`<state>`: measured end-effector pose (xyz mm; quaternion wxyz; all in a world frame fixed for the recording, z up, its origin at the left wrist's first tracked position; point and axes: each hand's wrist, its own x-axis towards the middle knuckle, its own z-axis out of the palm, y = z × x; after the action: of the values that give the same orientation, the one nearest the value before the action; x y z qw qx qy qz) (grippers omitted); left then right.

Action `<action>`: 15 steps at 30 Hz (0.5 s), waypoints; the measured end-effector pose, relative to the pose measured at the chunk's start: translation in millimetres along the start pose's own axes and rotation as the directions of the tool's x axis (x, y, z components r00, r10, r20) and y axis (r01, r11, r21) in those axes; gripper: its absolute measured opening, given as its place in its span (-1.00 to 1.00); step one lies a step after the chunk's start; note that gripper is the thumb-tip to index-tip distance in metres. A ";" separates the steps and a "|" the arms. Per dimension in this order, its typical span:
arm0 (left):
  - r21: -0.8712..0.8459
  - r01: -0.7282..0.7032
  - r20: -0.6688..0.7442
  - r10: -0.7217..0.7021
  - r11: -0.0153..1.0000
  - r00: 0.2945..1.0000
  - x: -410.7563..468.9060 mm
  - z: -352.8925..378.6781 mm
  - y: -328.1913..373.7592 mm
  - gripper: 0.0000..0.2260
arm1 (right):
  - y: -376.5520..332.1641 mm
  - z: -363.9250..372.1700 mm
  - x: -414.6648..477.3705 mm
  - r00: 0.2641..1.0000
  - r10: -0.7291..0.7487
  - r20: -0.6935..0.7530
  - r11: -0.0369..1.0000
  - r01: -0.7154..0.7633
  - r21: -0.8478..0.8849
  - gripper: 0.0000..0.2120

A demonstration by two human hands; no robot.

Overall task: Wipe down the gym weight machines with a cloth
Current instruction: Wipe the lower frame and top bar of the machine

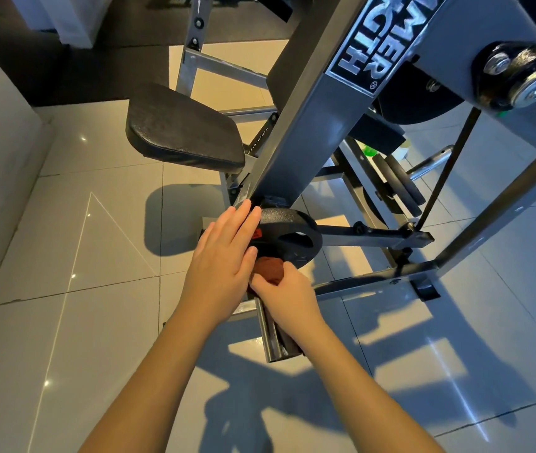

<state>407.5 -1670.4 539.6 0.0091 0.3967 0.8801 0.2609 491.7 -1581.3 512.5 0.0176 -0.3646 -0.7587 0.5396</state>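
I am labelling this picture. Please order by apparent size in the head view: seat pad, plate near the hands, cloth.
1. seat pad, clearly largest.
2. plate, partly covered by the left hand.
3. cloth, smallest as seen; it is bunched in the right hand, so its real size is unsure.

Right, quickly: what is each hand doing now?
Left hand: open, straight fingers on the black round metal weight plate.
Right hand: gripping the bunched reddish-brown cloth.
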 end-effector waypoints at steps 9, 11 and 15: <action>0.035 -0.002 -0.007 0.002 0.999 1.000 0.5 3.6 0.3 -0.50 | 10.8 -5.6 -12.1 0.999 0.014 0.049 1.000 -0.015 0.005 -0.74; 0.036 0.007 -0.013 -0.006 0.999 1.000 0.7 3.8 1.0 -0.50 | 8.0 -4.8 -8.0 0.999 0.017 0.050 0.997 -0.021 0.068 -0.73; 0.024 0.024 -0.025 -0.024 0.999 0.999 0.3 6.2 2.7 -0.51 | 30.5 -4.2 -61.3 0.999 0.003 0.036 1.000 -0.003 0.000 -0.64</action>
<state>410.5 -1665.9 535.6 -0.0035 0.3828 0.8880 0.2547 554.7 -1608.3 511.3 0.0031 -0.3559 -0.7583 0.5461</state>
